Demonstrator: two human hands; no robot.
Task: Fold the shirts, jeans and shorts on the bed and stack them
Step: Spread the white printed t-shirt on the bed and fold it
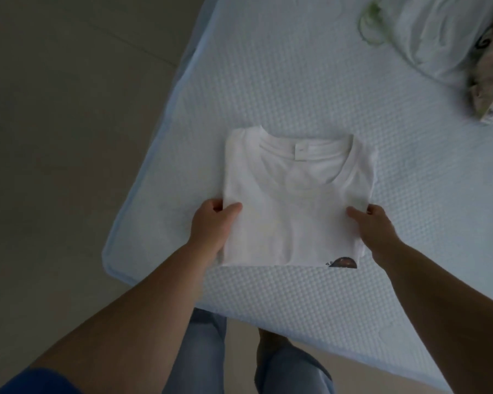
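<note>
That folded white tee (293, 200) mid-frame on the bed (296, 81) looks light and floppy, so left hand (211, 226) and right hand (377, 231), each grip pinching a side edge, seem right to support both sides.

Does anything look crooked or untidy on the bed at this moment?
The folded white shirt lies square, held by the left hand and right hand. Only the crumpled clothes at the far right corner look untidy.

folded white shirt (296, 200) on bed (296, 81) | left hand (214, 226), right hand (377, 228) grip its side edges
</note>
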